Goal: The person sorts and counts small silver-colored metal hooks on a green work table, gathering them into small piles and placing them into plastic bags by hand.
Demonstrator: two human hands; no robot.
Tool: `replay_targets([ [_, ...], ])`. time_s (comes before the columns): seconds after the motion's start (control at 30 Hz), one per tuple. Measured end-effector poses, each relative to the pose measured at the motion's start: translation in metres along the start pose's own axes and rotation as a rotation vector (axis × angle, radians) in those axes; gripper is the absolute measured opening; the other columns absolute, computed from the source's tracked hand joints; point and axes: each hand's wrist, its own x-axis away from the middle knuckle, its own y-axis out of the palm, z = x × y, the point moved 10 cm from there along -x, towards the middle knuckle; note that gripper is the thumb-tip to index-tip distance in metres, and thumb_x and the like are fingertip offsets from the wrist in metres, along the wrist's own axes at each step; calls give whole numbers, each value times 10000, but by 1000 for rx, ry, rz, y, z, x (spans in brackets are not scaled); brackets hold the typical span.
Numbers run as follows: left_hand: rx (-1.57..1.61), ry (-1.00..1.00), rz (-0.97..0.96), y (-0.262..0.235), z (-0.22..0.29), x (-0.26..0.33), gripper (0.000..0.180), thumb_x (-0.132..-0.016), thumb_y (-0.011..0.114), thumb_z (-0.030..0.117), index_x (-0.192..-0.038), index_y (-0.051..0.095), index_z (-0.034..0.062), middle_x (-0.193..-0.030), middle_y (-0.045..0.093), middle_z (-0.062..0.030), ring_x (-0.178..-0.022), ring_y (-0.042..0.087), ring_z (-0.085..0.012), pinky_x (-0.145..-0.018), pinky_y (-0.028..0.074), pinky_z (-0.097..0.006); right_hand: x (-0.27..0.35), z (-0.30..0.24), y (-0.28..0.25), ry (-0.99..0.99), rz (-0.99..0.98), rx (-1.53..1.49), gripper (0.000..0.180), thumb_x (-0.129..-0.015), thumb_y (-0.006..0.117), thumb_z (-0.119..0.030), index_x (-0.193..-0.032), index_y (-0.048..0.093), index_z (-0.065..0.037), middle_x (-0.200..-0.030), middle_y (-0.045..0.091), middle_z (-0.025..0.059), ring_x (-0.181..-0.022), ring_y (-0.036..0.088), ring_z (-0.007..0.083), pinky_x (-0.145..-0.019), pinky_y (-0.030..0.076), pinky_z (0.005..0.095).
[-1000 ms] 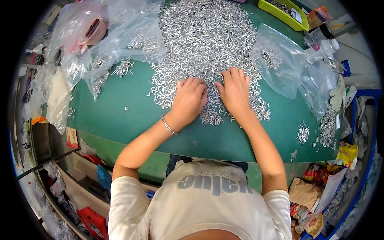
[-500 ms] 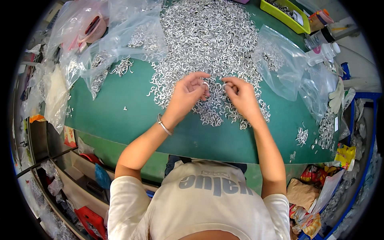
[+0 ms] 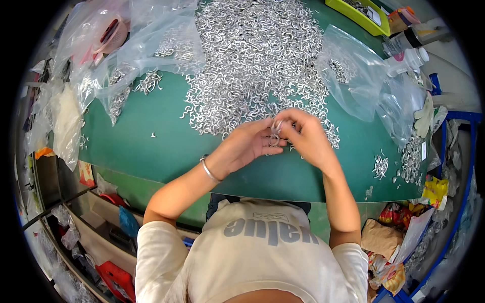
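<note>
A wide heap of small silvery curved metal pieces [image 3: 252, 55] spreads over the green tabletop [image 3: 151, 113] in front of me. Close to the heap's near edge my two hands meet. My left hand [image 3: 245, 144] is turned palm up, with fingers stretched and a few shiny curved pieces [image 3: 274, 136] at its fingertips. From the right, my right hand [image 3: 305, 137] pinches a curved piece between thumb and forefinger just above those fingers. Exactly how many pieces each hand has is hard to make out. A bangle [image 3: 208, 168] circles my left wrist.
Clear plastic bags holding more pieces lie left [image 3: 151, 55] and right [image 3: 351, 76] of the heap. A small separate pile [image 3: 381, 166] sits at the right. Beyond are a yellow-green tray [image 3: 356, 19], a white bottle [image 3: 406, 61] and a pink basket [image 3: 112, 36].
My hands, apart over the heap before, have come together nearer to me. The left has turned palm up and opened its fingers; the right has moved over it.
</note>
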Motion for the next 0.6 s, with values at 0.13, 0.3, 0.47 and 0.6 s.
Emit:
replay_targets([
  [0.13, -125, -49, -73, 6, -11, -1, 314, -989, 417, 162, -1214, 533, -24, -969, 615, -58, -880, 605, -149, -777, 520, -286, 23, -6, -37, -162, 267, 129, 138, -821, 669, -116, -871, 623, 5, -799, 614, 115, -694, 570, 222, -622, 455, 330],
  [0.3, -198, -1, 28, 6, -3, 7, 362, -935, 441, 9, -1291, 443, -55, -1155, 598, -164, -988, 613, -194, -856, 514, -295, 62, 4, -39, -136, 378, 779, 229, -749, 741, -200, -781, 588, -33, -737, 587, 112, -708, 549, 293, -659, 405, 395],
  [0.47, -133, 46, 34, 9, -4, 7, 412, -913, 434, -31, -1323, 401, -61, -1223, 562, -209, -1093, 585, -247, -915, 498, -327, 69, 11, -48, -187, 468, 603, 117, -779, 701, -81, -774, 604, -17, -716, 592, 97, -657, 558, 238, -629, 436, 359],
  [0.6, -66, -14, 48, 6, -9, 7, 414, -924, 438, 7, -1329, 391, -61, -1240, 547, -222, -1082, 591, -255, -917, 498, -345, 65, 56, -56, 69, 454, -39, 33, -850, 625, -8, -869, 624, 19, -656, 613, 51, -543, 489, 61, -504, 411, 239],
])
